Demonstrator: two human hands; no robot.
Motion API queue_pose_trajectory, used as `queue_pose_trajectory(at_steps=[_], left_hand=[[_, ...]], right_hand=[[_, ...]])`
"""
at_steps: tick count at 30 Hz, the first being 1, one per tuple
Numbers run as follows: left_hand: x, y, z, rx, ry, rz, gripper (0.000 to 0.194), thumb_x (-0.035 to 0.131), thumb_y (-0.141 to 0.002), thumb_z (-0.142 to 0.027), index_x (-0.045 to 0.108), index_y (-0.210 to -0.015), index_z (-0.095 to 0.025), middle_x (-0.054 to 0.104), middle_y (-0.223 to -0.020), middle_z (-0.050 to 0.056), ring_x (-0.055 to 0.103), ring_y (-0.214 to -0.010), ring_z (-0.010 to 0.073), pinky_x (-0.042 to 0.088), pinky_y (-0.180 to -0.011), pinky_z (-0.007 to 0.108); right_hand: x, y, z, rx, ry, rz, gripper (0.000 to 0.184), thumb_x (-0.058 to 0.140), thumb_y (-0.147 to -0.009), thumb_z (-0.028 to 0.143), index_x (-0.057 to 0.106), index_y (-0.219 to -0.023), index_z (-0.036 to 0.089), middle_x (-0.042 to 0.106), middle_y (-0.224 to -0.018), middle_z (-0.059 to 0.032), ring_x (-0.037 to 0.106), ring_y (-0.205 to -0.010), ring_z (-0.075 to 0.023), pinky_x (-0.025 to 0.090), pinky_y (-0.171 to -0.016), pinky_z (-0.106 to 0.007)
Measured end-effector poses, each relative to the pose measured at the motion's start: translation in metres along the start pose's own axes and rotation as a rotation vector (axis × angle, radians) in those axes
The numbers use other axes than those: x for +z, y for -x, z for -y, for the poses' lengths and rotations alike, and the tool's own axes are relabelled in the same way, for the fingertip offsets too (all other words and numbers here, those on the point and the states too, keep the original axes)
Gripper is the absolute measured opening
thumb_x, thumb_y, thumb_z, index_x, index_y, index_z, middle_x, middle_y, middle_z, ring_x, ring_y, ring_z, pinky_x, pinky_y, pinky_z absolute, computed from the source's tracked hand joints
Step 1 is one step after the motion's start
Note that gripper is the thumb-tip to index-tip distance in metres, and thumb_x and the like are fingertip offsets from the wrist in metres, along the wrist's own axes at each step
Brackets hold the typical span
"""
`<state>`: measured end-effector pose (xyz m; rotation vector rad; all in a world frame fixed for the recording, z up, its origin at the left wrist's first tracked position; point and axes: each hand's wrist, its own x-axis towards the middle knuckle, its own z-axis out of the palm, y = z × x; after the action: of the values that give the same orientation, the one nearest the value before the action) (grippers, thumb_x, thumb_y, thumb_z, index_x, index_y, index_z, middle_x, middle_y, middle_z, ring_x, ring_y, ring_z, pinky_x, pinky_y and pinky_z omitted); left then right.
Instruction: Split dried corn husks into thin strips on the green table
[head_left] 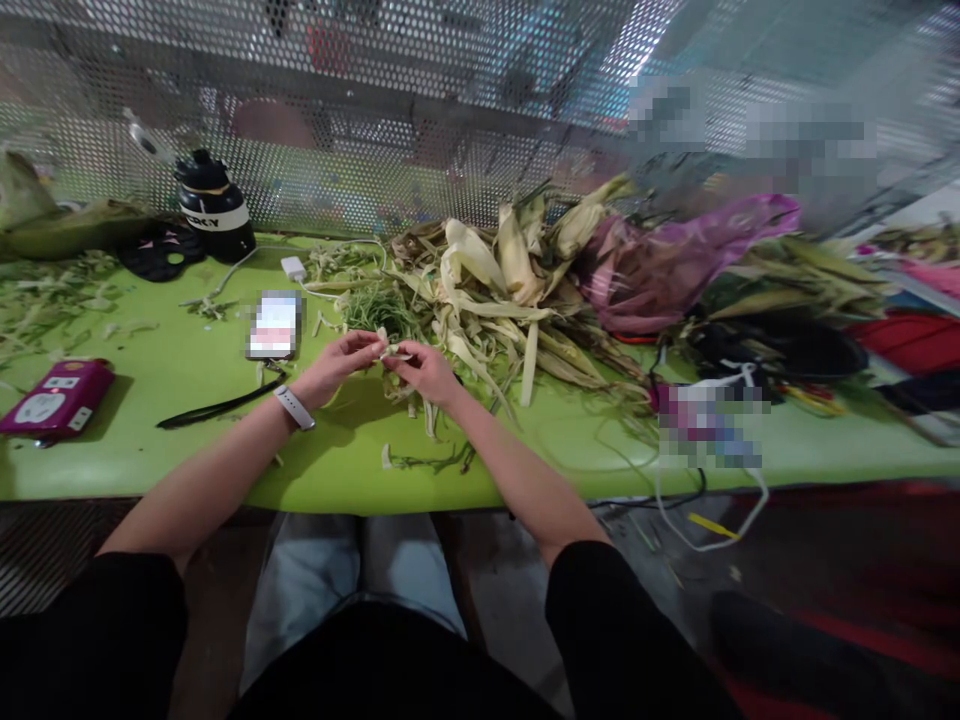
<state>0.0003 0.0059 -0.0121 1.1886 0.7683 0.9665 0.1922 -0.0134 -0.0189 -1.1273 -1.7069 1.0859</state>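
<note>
While the left hand point(351, 360) and right hand point(429, 374) both pinch a pale husk strip point(393, 352) over the green table point(337, 465), a big husk pile point(495, 300) sits just to the far right.

I'm getting dim, greyish light, with the green table point(330, 482) showing brighter than the space below. Bluish-white glare is streaking the mesh point(360, 125) beyond the table's right half. Soft shadows are pooling mid-table. Blur is smearing the table's right end, wide-angle distortion is stretching the frame edges, and pixelated blocks are masking patches on and beyond the table.
</note>
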Motion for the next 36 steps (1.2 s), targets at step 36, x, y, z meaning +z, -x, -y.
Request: queue_pose_trajectory(at_steps=[36], left_hand=[[-0.019, -0.009, 0.000, 0.053, 0.293, -0.073, 0.016, 0.077, -0.079, -0.022, 0.068, -0.088, -0.013, 0.071, -0.083, 0.004, 0.068, -0.075, 0.0116, 0.055, -0.072, 0.024]], right_hand=[[-0.064, 0.013, 0.022, 0.438, 1.210, 0.225, 0.021, 0.070, -0.071, 0.035, 0.070, -0.082, 0.018, 0.073, -0.087, -0.0130, 0.068, -0.083, -0.0264, 0.043, -0.062, -0.030]])
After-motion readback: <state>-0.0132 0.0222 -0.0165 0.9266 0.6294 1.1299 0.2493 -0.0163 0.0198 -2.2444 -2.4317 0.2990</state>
